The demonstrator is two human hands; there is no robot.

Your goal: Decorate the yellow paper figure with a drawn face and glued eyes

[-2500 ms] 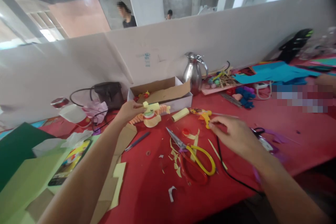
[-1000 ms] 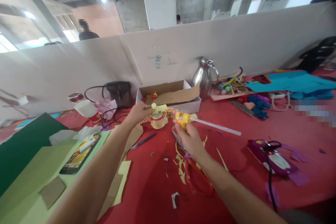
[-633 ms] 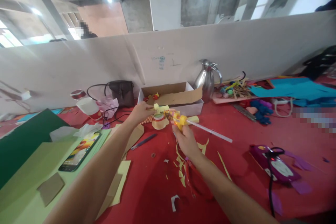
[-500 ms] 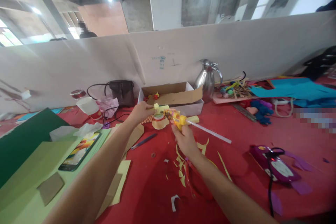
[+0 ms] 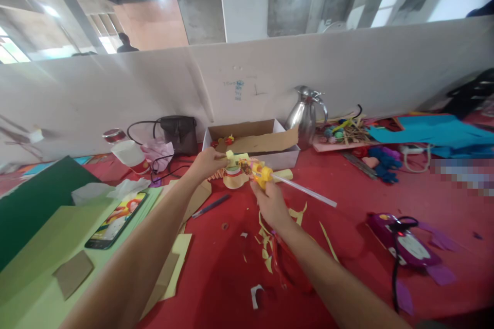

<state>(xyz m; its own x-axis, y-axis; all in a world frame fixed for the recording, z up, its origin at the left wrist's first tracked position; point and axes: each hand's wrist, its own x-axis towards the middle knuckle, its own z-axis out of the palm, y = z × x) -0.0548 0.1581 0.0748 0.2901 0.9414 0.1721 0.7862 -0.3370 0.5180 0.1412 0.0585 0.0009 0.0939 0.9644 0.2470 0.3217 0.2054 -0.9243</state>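
Observation:
My right hand [image 5: 273, 205] is wrapped round a yellow hot glue gun [image 5: 264, 176]. A long clear glue stick [image 5: 309, 191] sticks out of its back end, to the right. The gun's front points left, close to a small pale yellow paper piece [image 5: 230, 155]. My left hand [image 5: 210, 163] pinches this piece between thumb and fingers. Directly below stands a small round craft piece with a tan base [image 5: 236, 181]. Whether the nozzle touches the paper is too small to tell.
Behind the hands stands an open cardboard box [image 5: 266, 158], with a steel jug [image 5: 303, 115] beside it. A phone [image 5: 118, 220] lies on green paper at left. Yellow scraps [image 5: 266, 252] and a pen [image 5: 211, 206] lie nearby. A purple corded device [image 5: 403, 241] sits at right.
The glue gun and its stick have shifted slightly left, nearer the paper piece. My left hand stays almost still. The picture on the phone screen is different.

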